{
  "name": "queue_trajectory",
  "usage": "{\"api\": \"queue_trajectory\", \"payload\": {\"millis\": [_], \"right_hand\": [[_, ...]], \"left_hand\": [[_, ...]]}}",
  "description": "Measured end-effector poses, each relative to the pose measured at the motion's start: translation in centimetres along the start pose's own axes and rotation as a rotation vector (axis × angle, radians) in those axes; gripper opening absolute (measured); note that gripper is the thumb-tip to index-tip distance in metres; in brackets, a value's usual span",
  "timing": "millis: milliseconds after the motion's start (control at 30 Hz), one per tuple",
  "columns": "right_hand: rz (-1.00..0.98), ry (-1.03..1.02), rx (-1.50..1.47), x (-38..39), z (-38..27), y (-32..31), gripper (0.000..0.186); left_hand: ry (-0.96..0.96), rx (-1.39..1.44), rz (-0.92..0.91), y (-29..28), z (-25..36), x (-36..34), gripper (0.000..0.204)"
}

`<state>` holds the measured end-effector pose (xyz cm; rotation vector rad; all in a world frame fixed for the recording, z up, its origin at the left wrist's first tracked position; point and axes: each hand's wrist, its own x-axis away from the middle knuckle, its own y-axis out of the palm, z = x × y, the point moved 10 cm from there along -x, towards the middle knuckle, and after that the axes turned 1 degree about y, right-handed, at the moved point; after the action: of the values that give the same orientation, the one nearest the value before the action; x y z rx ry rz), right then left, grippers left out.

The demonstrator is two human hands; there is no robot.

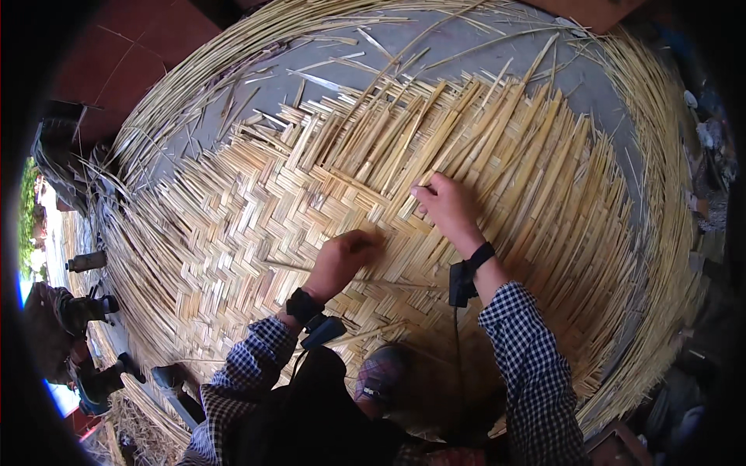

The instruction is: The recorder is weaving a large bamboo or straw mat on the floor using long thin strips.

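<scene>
A herringbone mat of pale split reed strips [233,217] fills the middle of the head view, with long unwoven strips [559,194] fanning out toward its upper and right parts. My right hand [447,206] pinches a strip near the weave's upper middle, thumb and forefinger on it. My left hand [346,256] is lower and to the left, over the woven part, its fingers curled but smeared by motion, so what they hold is unclear. Both wrists wear black straps with small devices.
Bundles of long strips [653,155] curve around the mat on a grey floor [326,58]. Dark red tiles [132,46] lie at the upper left. A person's legs [66,334] and a dark cylinder [85,261] are at the left edge. My shoe [377,377] rests on the mat.
</scene>
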<state>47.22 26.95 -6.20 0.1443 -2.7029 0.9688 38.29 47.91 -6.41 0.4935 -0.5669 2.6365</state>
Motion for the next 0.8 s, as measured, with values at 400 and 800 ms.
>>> {"api": "queue_trajectory", "payload": {"millis": [400,800], "right_hand": [[0.047,-0.035,-0.414,1.0,1.4,1.6,0.020],[0.124,-0.059,-0.364,2.1,0.6,1.8,0.023]], "left_hand": [[-0.133,0.010,-0.013,0.1,-0.1,0.7,0.018],[-0.097,0.037,0.013,-0.3,-2.0,3.1,0.016]]}}
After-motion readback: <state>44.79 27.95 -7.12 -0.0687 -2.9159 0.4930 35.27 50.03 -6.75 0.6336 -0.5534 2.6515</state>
